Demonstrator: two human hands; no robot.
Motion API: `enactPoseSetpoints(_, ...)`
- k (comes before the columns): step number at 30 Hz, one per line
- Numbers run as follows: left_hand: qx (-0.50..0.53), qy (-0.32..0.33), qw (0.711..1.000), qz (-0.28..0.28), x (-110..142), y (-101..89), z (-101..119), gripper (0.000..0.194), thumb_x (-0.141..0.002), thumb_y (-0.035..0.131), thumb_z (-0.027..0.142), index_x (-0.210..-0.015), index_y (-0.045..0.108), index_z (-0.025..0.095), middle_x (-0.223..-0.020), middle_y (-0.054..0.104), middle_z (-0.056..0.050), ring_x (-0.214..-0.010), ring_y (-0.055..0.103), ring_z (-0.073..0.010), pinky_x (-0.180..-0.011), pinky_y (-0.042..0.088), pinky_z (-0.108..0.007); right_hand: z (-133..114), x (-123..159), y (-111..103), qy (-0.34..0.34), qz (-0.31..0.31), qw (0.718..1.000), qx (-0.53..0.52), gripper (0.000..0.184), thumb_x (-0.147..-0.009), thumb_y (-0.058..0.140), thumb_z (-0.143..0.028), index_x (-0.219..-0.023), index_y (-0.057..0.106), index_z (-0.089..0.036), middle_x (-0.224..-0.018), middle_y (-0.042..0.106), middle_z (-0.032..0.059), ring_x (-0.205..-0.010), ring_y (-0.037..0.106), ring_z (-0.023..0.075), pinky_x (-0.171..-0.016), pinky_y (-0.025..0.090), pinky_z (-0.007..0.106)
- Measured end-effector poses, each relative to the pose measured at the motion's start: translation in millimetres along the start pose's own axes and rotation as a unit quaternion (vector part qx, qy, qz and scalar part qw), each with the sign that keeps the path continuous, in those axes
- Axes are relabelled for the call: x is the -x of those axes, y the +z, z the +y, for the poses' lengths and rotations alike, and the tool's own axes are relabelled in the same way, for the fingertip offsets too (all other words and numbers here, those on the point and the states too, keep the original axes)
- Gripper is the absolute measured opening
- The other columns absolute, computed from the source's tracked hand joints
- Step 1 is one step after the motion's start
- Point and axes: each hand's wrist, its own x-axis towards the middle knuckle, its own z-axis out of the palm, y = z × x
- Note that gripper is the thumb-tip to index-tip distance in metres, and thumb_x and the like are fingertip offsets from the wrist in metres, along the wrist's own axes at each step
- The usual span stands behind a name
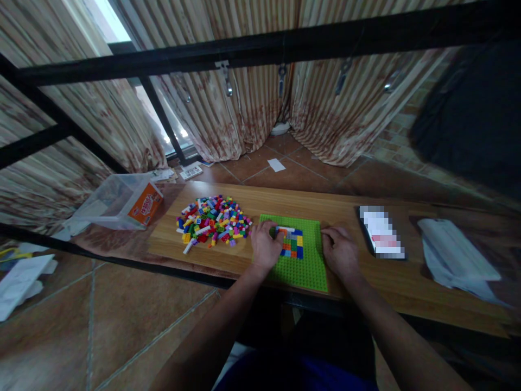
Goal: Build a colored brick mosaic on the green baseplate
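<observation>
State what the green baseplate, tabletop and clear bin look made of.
Green baseplate: likely molded plastic, fairly matte, given its uniform color and stud rows. Tabletop: wood or wood-look laminate, satin, with visible grain streaks. Clear bin: probably smooth plastic, judging by its see-through walls.

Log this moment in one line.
left hand: at built bricks on green baseplate | right hand: at baseplate's right edge | loose bricks: heaped left of baseplate | phone: right of right hand

From here I can read nothing for certain; pale lettering on the clear box's (116, 220) orange label (145, 203) looks too blurred
</observation>
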Motion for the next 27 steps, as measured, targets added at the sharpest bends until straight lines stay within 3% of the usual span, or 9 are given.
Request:
enactPoseSetpoints(8,-0.032,0.007,0.999,-0.029,-6.1,3.1,-2.3,0.027,-0.084,0.055,0.019,-0.109,0.064,0.018,-0.105,0.068,-0.006,-0.103,0.056,-0.0217,-0.095,0.042,-0.037,1.3,0.2,-0.1,-0.006,-0.002,1.0,0.006,0.025,-0.086,0.043,-0.025,-0.084,0.067,-0.018,-0.089,0.064,0.0078,-0.083,0.058,0.0206,-0.08,0.048,0.034)
enactPoseSetpoints(12,-0.051,0.034,0.996,-0.06,-11.7,5.0,-2.5,0.024,-0.086,0.056,0.031,-0.104,0.068,0.02,-0.105,0.069,-0.005,-0.099,0.058,-0.0206,-0.093,0.041,-0.037,1.6,0.2,-0.1,-0.006,-0.002,1.0,0.008,0.024,-0.085,0.044,-0.025,-0.083,0.067,-0.018,-0.089,0.064,0.0078,-0.084,0.058,0.0207,-0.079,0.047,0.034)
enactPoseSetpoints(18,-0.053,0.043,0.995,-0.07,-11.9,5.7,-4.0,0.018,-0.085,0.057,0.029,-0.094,0.071,0.023,-0.102,0.07,-0.002,-0.097,0.058,-0.0184,-0.091,0.04,-0.034,2.0,1.0,0.8,-0.002,0.0,1.0,0.004,0.025,-0.086,0.043,-0.026,-0.085,0.067,-0.018,-0.091,0.065,0.0081,-0.086,0.059,0.0206,-0.081,0.048,0.034)
enactPoseSetpoints(27,-0.025,-0.04,0.996,-0.072,-16.6,4.8,4.8,0.013,-0.079,0.064,0.025,-0.086,0.074,0.026,-0.094,0.072,0.0,-0.091,0.059,-0.0192,-0.087,0.043,-0.034,3.8,1.6,0.7,-0.006,-0.001,1.0,0.007,0.025,-0.087,0.044,-0.028,-0.086,0.067,-0.019,-0.093,0.065,0.0078,-0.087,0.059,0.0212,-0.081,0.048,0.035)
